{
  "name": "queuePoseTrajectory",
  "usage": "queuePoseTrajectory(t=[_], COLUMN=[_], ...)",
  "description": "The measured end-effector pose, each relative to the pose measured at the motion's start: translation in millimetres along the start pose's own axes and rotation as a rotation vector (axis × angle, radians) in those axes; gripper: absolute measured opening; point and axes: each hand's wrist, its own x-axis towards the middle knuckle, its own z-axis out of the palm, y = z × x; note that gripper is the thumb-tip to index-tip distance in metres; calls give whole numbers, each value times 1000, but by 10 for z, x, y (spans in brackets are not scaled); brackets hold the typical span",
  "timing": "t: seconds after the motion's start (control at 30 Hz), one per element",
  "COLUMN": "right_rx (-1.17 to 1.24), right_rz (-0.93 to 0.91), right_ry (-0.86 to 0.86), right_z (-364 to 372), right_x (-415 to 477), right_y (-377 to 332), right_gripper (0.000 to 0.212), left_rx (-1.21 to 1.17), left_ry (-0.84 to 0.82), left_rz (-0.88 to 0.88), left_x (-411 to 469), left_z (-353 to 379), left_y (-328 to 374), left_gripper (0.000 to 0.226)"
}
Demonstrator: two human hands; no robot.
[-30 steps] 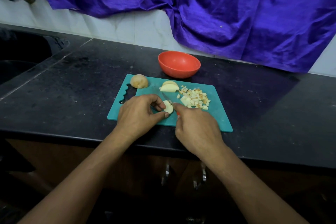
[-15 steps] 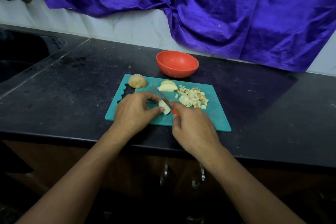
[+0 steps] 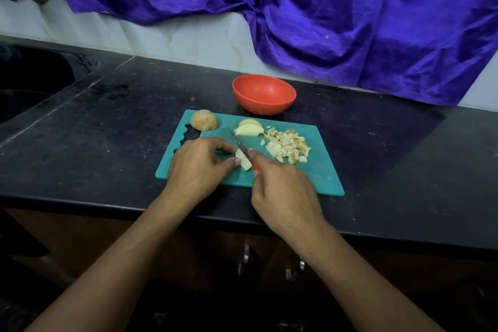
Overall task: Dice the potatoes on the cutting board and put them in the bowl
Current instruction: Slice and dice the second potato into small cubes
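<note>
A teal cutting board (image 3: pixel 320 178) lies on the black counter. My left hand (image 3: pixel 199 167) pinches a pale potato piece (image 3: pixel 244 160) near the board's middle. My right hand (image 3: pixel 283 194) grips a knife (image 3: pixel 237 141) with an orange handle, its blade lying across that piece. A heap of diced potato (image 3: pixel 287 147) sits to the right. Two potato wedges (image 3: pixel 249 128) lie behind the blade, and a potato half (image 3: pixel 203 120) with its skin on rests at the board's back left corner. The orange bowl (image 3: pixel 264 94) stands behind the board and looks empty.
A dark sink (image 3: pixel 32 83) is sunk into the counter at the left. Purple cloth (image 3: pixel 323 16) hangs over the tiled wall behind the bowl. The counter's front edge (image 3: pixel 377 240) runs just below the board, with cabinet handles (image 3: pixel 245 259) underneath.
The knife blade has come down across the potato piece, which now shows cuts. My left hand keeps holding the piece in place.
</note>
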Motion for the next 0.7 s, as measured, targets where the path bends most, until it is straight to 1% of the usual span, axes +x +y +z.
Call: queuePoseTrajectory(t=[0.33,0.57,0.7], right_rx=[-72,-170,-190], right_rz=[0,-11,-12], right_ry=[-46,-79,-122], right_z=[35,-4,-47], right_x=[18,37,49], right_y=[-15,-16,-6], right_gripper=[55,58,58], left_rx=[2,-5,43], left_ry=[0,-57,-88], left_rz=[28,60,78], left_x=[-17,-47,-28], left_z=[-2,-52,-69], left_y=[-1,4,42], left_gripper=[26,34,37])
